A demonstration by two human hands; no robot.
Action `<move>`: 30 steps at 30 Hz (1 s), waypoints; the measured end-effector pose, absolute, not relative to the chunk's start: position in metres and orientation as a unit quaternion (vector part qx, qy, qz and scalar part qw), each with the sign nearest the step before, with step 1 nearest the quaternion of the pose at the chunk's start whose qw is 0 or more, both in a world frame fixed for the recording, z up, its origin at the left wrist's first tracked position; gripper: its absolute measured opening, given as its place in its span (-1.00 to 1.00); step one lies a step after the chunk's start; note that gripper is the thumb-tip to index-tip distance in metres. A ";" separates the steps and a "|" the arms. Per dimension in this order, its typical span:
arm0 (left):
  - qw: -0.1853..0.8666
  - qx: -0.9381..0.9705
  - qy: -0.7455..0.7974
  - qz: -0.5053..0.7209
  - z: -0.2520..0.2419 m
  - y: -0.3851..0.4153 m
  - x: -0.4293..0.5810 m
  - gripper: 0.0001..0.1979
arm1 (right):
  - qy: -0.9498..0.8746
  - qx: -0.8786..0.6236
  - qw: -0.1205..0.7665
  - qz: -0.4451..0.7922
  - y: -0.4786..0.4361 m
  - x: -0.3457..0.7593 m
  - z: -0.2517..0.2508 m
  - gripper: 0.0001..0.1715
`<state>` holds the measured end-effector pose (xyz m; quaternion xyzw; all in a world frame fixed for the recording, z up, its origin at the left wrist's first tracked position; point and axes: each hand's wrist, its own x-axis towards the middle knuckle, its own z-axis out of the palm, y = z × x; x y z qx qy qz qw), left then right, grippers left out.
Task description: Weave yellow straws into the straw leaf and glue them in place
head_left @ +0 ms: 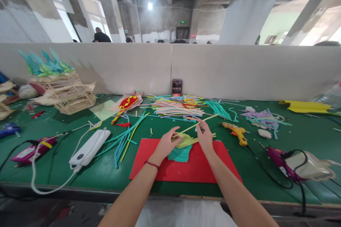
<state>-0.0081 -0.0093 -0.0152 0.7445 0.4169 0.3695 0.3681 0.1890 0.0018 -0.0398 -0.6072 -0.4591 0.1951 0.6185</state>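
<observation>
One yellow strip (189, 127) is slanting forward-right from your curled left hand (168, 142), grip unclear, past your right hand (205, 136), which is pinching it; the striped piece (180, 154) is lying nearer your left.

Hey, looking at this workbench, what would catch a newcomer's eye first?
Probably the bright red board at the table's near middle, with a yellow-and-teal strip piece on it and the left hand and right hand above. Next, perhaps, the teal-spiked model at the far left and the orange glue gun right of the board.
</observation>
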 end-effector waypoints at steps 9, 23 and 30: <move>0.397 0.727 0.397 0.396 -0.011 -0.015 -0.014 -0.65 | -0.496 -0.588 0.618 0.160 -0.012 0.184 -0.031 -0.54; 0.410 0.705 0.399 0.418 -0.018 -0.014 -0.014 -0.82 | -0.441 -0.619 0.631 0.159 -0.017 0.185 -0.024 -0.55; 0.417 0.681 0.423 0.429 -0.019 -0.011 -0.014 -0.85 | -0.420 -0.611 0.640 0.201 -0.014 0.187 -0.027 -0.48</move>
